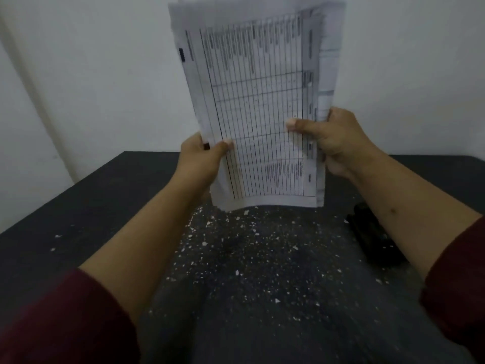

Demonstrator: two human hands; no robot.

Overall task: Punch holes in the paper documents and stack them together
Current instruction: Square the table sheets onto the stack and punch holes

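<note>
Two bare forearms show, each ending in bare hands, the left hand (202,156) and the right hand (338,139), with short, pale thumbnails. Dark maroon fabric sleeves, the left sleeve (60,319) and the right sleeve (456,282), are pushed up toward the elbows. A small dark mark sits on the right forearm.

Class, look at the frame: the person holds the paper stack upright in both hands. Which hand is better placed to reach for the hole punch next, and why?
Probably the right hand: the black hole punch lies on the table beneath the right forearm, while the left hand could keep the paper stack.
</note>
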